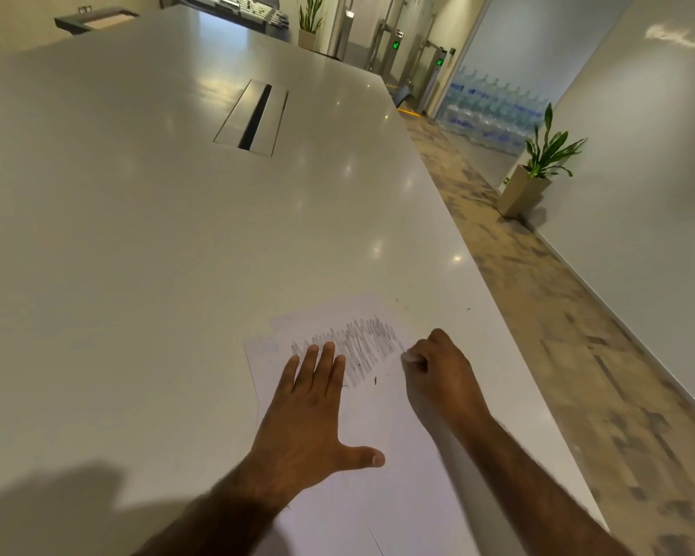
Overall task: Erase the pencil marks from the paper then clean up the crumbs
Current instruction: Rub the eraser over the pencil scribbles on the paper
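A white sheet of paper (382, 467) lies on the near right part of the table, close to its right edge. Grey pencil scribbles (362, 347) cover a band near the paper's far end. My left hand (309, 419) lies flat on the paper with straight, spread fingers, its fingertips at the left end of the scribbles. My right hand (438, 375) is curled into a fist at the right end of the scribbles and pinches a small white eraser (409, 358) against the paper. A few dark crumbs (375, 380) lie below the scribbles.
The long pale table (157, 234) stretches away, with a recessed cable hatch (253, 118) in its middle. The table's right edge runs close to my right hand; beyond it is floor, a potted plant (538, 170) and stacked water bottles (494, 110).
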`<state>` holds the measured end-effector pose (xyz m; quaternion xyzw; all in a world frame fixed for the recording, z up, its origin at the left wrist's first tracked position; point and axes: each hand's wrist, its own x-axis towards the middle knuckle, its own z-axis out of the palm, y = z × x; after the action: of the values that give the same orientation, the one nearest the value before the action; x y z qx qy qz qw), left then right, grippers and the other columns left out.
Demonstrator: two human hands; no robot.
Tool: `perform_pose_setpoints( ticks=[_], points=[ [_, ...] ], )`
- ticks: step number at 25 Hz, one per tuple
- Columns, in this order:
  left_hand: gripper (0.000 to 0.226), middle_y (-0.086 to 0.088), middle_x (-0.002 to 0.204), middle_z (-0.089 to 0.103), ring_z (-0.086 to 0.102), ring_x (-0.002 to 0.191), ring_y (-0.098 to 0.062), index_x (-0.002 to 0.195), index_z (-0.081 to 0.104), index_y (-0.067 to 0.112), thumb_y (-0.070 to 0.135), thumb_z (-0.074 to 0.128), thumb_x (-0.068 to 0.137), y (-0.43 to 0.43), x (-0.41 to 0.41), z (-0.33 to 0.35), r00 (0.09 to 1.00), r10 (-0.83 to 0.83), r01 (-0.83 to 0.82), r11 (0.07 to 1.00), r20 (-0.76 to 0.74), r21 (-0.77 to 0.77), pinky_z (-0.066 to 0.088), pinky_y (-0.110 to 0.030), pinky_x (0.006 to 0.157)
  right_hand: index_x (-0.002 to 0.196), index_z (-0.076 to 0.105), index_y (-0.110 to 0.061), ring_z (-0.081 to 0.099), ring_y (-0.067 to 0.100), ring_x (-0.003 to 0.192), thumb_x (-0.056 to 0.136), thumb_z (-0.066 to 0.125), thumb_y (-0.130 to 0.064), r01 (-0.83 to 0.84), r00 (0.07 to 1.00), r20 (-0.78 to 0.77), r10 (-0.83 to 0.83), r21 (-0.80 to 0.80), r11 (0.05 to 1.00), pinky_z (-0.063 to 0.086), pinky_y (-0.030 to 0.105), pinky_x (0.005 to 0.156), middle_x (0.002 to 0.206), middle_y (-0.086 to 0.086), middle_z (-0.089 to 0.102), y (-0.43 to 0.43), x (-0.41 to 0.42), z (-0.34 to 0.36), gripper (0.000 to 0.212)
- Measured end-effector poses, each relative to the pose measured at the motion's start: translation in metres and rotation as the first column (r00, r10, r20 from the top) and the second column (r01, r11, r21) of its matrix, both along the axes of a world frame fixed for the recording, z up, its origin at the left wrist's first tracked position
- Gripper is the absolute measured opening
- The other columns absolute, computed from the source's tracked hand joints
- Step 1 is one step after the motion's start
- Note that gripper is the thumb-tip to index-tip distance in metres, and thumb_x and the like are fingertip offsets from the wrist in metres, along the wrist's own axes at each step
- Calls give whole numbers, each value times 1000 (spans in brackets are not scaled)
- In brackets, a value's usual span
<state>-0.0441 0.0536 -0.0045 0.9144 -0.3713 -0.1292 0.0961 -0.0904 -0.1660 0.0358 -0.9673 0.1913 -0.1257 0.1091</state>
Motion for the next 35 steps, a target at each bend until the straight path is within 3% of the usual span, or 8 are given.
perform_pose_setpoints(
  ticks=[6, 8, 10, 13, 22, 26, 30, 35],
  points=[
    [129, -3, 158, -41, -34, 148, -29, 157, -27, 19, 104, -3, 62, 1, 0, 0, 1000, -1, 1, 1000, 1, -23, -13, -55, 123, 81, 74, -22, 65, 2, 77, 87, 76, -14, 101, 975, 123, -185, 497, 862, 48, 11, 64, 87, -8, 69, 7, -26, 6, 11],
    [128, -10, 166, -16, -9, 155, -35, 163, 1, 15, 98, -13, 67, -3, 1, 1, 999, 7, -5, 999, 54, -42, -1, -61, 124, 81, 75, -23, 65, -2, 75, 86, 76, -14, 111, 970, 122, -208, 540, 834, 47, 8, 63, 85, -9, 72, 11, -31, 6, 10],
    [120, -13, 168, 2, 7, 155, -37, 162, 23, 11, 93, -2, 78, -13, 1, 8, 996, -1, 7, 997, 85, -71, 5, -59, 123, 80, 76, -25, 66, -2, 75, 86, 77, -17, 102, 975, 117, -188, 514, 851, 47, 9, 63, 80, -12, 73, 7, -30, 6, 10],
    [117, -5, 164, -28, -23, 154, -29, 162, -13, 17, 92, 5, 73, -25, -2, 6, 998, -11, 16, 997, 70, -76, -14, -50, 124, 82, 76, -28, 65, -1, 80, 87, 76, -17, 24, 987, 136, -90, 428, 903, 50, 15, 68, 80, -16, 70, 19, -27, 0, 12],
    [105, -5, 158, -41, -32, 150, -30, 147, -37, 20, 89, -15, 71, -28, -4, -4, 994, 9, -3, 999, 107, -53, -14, -54, 123, 94, 79, -29, 61, -2, 85, 87, 76, -19, -229, 973, 90, 212, 275, 934, 48, 8, 73, 87, -26, 61, 45, -26, -12, 12],
    [93, -11, 162, -33, -26, 152, -35, 160, -19, 17, 70, 23, 96, -29, -4, -6, 991, 17, -5, 996, 132, -90, -12, -55, 124, 89, 78, -29, 56, -2, 84, 90, 71, -20, -274, 962, 59, 268, 242, 931, 43, 6, 71, 83, -22, 58, 62, -36, -19, 12],
    [89, -18, 157, 39, 43, 142, -42, 145, 56, 7, 69, 49, 82, -28, -2, -14, 997, -42, 52, 987, 68, -149, 13, -52, 119, 81, 70, -31, 53, 2, 68, 90, 70, -26, -182, 983, 51, 177, 109, 977, 37, 4, 61, 79, -16, 60, 72, -37, -21, 11],
    [116, -14, 168, 15, 17, 154, -35, 160, 26, 9, 95, 23, 82, -28, 0, -7, 997, -10, 19, 991, 71, -132, 5, -58, 121, 78, 71, -21, 55, 8, 71, 96, 60, -22, 71, 997, 29, -73, 67, 995, 44, 18, 62, 80, -8, 58, 22, 7, -3, 21]
  ],
)
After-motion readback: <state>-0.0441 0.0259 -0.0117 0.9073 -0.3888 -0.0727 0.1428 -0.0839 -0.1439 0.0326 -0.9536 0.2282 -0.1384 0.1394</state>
